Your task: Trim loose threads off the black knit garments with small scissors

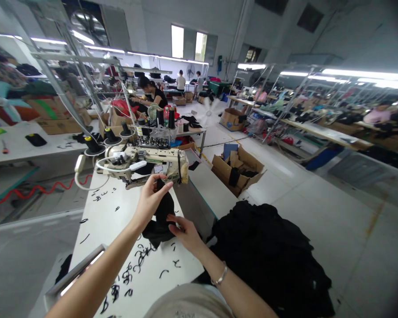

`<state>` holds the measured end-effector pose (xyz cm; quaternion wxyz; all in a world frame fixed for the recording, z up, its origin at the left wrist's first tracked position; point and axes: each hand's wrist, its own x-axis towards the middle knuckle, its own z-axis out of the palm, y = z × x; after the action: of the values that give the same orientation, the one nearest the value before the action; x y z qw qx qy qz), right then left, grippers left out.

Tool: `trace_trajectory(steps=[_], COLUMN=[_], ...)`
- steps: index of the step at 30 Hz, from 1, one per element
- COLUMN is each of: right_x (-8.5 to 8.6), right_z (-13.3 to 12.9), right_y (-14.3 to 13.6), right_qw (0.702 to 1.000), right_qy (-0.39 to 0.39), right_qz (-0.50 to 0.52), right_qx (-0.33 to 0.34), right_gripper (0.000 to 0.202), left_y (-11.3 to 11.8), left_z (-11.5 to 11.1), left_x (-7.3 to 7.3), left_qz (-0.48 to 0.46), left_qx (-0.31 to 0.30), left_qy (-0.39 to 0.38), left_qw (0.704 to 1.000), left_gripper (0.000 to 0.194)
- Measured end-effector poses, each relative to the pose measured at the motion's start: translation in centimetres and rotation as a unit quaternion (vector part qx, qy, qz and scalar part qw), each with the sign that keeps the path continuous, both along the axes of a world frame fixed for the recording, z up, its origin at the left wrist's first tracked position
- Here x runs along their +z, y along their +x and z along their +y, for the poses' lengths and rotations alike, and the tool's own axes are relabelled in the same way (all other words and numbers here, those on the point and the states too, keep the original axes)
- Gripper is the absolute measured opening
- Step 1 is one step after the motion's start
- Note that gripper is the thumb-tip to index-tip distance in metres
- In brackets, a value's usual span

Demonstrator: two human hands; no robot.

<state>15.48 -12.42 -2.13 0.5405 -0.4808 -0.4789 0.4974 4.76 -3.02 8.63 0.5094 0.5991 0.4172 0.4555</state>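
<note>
White desk (102,225), littered with scraps (115,291). Cloth (166,207) on it at 7 o'clock; machine (166,155) at cloth's 12, black pile (268,256) at its 4. Left hand (152,194) at cloth's top, right hand (185,234) at its 3 o'clock edge; fingers clamped or not, can't tell. Likely positioning step; next move calls for guiding cloth flat.

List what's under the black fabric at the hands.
The black fabric lies over the white tabletop, with black scraps visible nearby. Whatever its folds cover cannot be seen.
</note>
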Motion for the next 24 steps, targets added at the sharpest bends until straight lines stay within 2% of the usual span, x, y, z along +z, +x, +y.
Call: trace_trajectory(steps=[5,11,15,17,18,20,22,24], right_x=[-0.2,1.1,2.8,3.4,3.7,4.2,4.8,5.4], right_z=[2.0,1.3,0.8,0.7,0.7,0.7,0.6,0.4], right_y=[0.6,1.2,1.8,2.2,2.4,2.7,2.8,2.8], right_qw=[0.993,0.964,0.926,0.918,0.918,0.922,0.926,0.93], right_qy=[-0.009,-0.037,-0.024,-0.02,-0.02,-0.022,-0.025,-0.031], right_qz=[0.11,0.245,0.353,0.368,0.365,0.352,0.34,0.33], right_qx=[0.042,0.097,0.134,0.15,0.155,0.161,0.161,0.161], right_gripper=[0.035,0.049,0.053,0.052,0.052,0.054,0.055,0.053], left_y=[-0.4,-2.0,-3.5,-4.2,-4.5,-4.9,-5.0,-4.6], left_z=[0.2,0.6,1.1,1.1,1.0,0.3,-0.7,-1.8], left_x=[-0.4,0.0,-1.0,-1.6,-1.8,-1.9,-1.7,-1.6], left_qz=[-0.046,-0.122,-0.102,-0.042,0.012,0.154,0.273,0.342], left_qx=[0.023,0.003,-0.026,-0.045,-0.036,0.016,0.053,0.008], left_qy=[-0.007,-0.128,-0.164,-0.152,-0.113,0.036,0.221,0.349], left_qw=[0.999,0.984,0.981,0.987,0.993,0.987,0.935,0.872], left_gripper=[0.03,0.034,0.036,0.035,0.035,0.034,0.036,0.048])
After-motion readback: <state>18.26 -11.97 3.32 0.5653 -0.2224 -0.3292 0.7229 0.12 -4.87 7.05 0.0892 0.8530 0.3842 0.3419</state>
